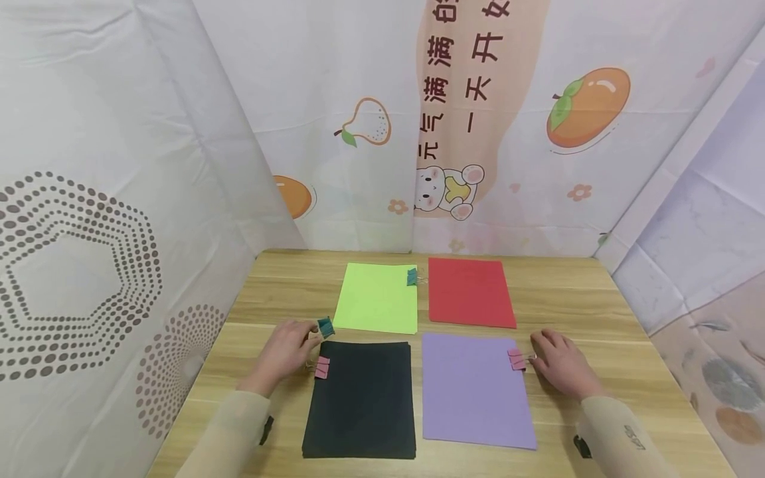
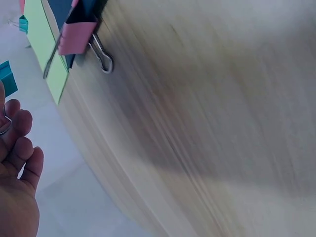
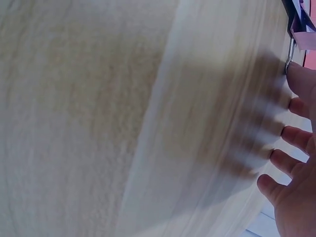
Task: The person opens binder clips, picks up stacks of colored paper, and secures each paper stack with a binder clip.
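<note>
My left hand (image 1: 287, 352) pinches a teal binder clip (image 1: 325, 327) by its wire handle, held above the far left corner of the black paper stack (image 1: 361, 401). Clamped on that stack's left edge is a pink binder clip (image 2: 79, 37). On the right, my right hand (image 1: 560, 362) lies beside the purple paper stack (image 1: 475, 392), fingers spread loosely, fingertips down by the table. Its thumb is at the wire handle of another pink binder clip (image 1: 516, 359), which grips the purple stack's right edge. I cannot tell how firmly the thumb touches.
Behind these lie a lime-green paper stack (image 1: 376, 299) and a red paper stack (image 1: 471, 292). A second teal binder clip (image 1: 412, 277) is clamped on the green stack's right edge. The wooden table (image 1: 287, 279) ends at a printed curtain (image 1: 358, 66).
</note>
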Demonstrator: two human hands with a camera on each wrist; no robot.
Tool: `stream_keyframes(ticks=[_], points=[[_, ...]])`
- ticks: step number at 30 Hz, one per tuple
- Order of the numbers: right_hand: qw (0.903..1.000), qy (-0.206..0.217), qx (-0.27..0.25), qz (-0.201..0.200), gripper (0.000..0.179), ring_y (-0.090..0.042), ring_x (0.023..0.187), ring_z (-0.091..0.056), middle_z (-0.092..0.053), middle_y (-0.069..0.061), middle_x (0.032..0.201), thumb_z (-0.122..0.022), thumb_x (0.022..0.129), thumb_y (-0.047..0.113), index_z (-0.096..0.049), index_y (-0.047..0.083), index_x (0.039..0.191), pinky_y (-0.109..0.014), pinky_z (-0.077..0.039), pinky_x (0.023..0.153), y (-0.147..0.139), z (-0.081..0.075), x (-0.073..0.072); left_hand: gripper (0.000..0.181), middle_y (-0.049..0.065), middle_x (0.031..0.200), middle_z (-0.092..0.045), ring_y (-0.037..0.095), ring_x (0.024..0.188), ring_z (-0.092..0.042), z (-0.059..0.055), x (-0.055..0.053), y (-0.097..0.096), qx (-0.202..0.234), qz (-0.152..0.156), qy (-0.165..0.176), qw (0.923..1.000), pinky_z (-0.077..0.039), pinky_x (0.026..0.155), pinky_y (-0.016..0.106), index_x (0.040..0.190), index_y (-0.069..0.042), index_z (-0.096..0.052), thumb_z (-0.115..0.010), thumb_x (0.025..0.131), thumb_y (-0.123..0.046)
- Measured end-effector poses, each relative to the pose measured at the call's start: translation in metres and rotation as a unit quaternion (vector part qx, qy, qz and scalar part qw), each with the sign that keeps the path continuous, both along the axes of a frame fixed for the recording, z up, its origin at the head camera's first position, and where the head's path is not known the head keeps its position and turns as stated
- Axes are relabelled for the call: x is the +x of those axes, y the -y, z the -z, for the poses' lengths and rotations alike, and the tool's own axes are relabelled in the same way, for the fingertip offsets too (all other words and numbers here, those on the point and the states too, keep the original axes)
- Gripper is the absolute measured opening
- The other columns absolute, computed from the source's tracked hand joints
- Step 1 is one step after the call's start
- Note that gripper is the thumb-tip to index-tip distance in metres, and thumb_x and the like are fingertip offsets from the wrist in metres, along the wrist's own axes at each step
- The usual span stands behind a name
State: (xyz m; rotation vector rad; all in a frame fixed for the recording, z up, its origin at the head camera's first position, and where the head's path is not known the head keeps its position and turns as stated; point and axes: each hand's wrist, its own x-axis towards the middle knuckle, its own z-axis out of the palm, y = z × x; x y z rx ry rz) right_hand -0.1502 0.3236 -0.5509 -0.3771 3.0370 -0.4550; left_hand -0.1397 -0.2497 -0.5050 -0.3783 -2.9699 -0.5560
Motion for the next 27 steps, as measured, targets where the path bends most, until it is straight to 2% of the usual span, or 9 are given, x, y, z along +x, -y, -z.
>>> stream_keyframes(ticks=[9, 15, 24, 27], points=[[0.9993, -0.030, 0.015, -0.017, 0.050, -0.061, 0.125, -0.042, -0.048, -0.035, 0.139, -0.068, 0.096, 0.021, -0.055, -0.004, 0.137, -0.075, -0.034, 0.101, 0.001, -0.003, -0.003, 0.023, 0.005, 0.092, -0.072, 0.024, 0.092, -0.059, -0.004, 0.001, -0.012, -0.003, 0.010, -0.021, 0.9997, -0.048, 0.091, 0.046, 0.107, -0.004, -0.073, -0.073, 0.096, -0.024], [0.9969, -0.059, 0.036, -0.037, 0.049, -0.061, 0.123, -0.046, -0.048, -0.036, 0.139, -0.069, 0.096, 0.021, -0.055, -0.004, 0.136, -0.074, -0.036, 0.101, 0.003, -0.007, -0.012, 0.023, -0.003, 0.078, -0.063, 0.020, 0.083, -0.052, -0.005, 0.002, -0.018, -0.004, 0.023, -0.027, 0.9994, -0.046, 0.088, 0.045, 0.106, -0.005, -0.072, -0.074, 0.095, -0.024], [0.9961, -0.069, 0.033, -0.043, 0.050, -0.060, 0.125, -0.044, -0.048, -0.036, 0.140, -0.069, 0.095, 0.018, -0.053, -0.003, 0.137, -0.073, -0.033, 0.105, 0.007, -0.013, -0.026, 0.024, -0.005, 0.074, -0.057, 0.018, 0.080, -0.049, -0.005, 0.001, -0.026, -0.012, 0.038, -0.021, 0.9990, -0.046, 0.088, 0.045, 0.108, -0.005, -0.071, -0.075, 0.093, -0.024], [0.9959, -0.072, 0.029, -0.046, 0.050, -0.061, 0.126, -0.043, -0.046, -0.036, 0.142, -0.068, 0.097, 0.019, -0.052, -0.003, 0.139, -0.074, -0.032, 0.105, 0.010, -0.018, -0.029, 0.023, -0.004, 0.078, -0.060, 0.018, 0.081, -0.048, -0.005, 0.002, -0.029, -0.010, 0.036, -0.019, 0.9991, -0.046, 0.087, 0.044, 0.107, -0.006, -0.071, -0.076, 0.093, -0.024]])
